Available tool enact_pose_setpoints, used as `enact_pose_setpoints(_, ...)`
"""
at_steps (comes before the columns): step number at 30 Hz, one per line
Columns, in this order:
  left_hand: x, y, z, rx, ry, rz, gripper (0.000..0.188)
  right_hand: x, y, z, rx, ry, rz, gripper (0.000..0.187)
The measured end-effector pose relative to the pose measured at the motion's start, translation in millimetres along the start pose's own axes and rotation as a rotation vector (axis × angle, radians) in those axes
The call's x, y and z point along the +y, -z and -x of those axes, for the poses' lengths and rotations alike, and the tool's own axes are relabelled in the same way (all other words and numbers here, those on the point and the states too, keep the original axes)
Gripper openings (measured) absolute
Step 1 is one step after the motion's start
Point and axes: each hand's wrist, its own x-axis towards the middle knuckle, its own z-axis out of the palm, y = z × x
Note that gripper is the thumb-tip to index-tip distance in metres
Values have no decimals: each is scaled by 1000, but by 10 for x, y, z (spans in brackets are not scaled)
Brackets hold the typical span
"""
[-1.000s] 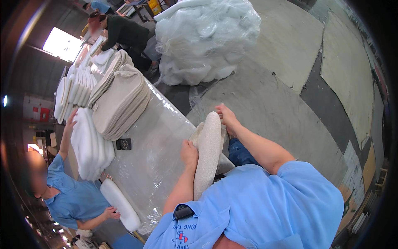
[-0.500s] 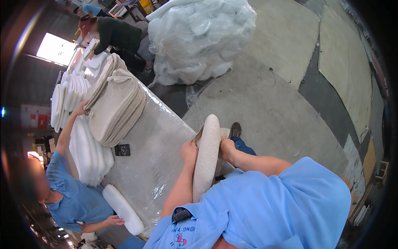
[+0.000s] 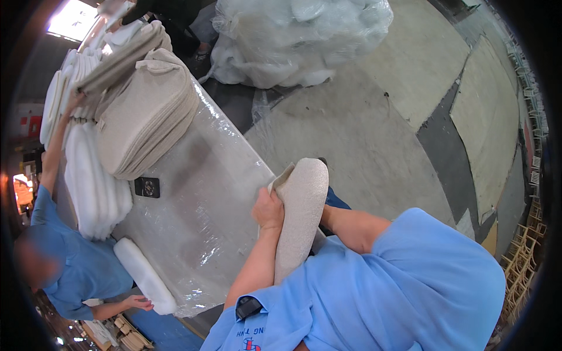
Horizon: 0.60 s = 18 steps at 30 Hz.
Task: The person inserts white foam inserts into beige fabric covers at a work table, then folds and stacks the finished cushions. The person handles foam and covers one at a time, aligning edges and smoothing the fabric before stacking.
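A beige fabric-covered cushion (image 3: 301, 219) stands on its edge in front of my body, long and rounded at its far end. My left hand (image 3: 269, 209) is closed on the cushion's left side, gripping the loose fabric. A flap of that cover (image 3: 282, 176) sticks up just beyond the fingers. My right hand (image 3: 326, 216) reaches behind the cushion from the right. Only its wrist edge shows; the cushion hides the fingers.
A plastic-covered table (image 3: 199, 234) lies to the left, bearing stacked beige covers (image 3: 149, 117), white pads (image 3: 91, 181) and a black square object (image 3: 147, 187). A co-worker in blue (image 3: 88, 257) touches a white pad (image 3: 143, 275). A plastic-wrapped white bundle (image 3: 298, 41) sits far ahead.
The cushion has turned so its broad face shows more, and my right hand has gone behind it. The co-worker has pulled a beige cover at the stack outward. The view has shifted.
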Motion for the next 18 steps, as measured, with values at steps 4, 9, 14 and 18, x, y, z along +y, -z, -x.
enact_pose_setpoints(4, 6, 3, -63, -24, -5, 3, 32, -109, 191, -176, -1, 444, 1428, 41)
enact_pose_setpoints(9, 107, 283, -369, -194, -94, 73, 48, -153, -269, -206, 94, 159, 816, 58)
enact_pose_setpoints(14, 427, 225, -390, -247, -90, 122, 50, -413, -786, 144, 151, 32, 880, 68)
enact_pose_setpoints(18, 365, -24, -311, -61, -134, 57, 43, -477, -961, 421, 290, 316, 1727, 56)
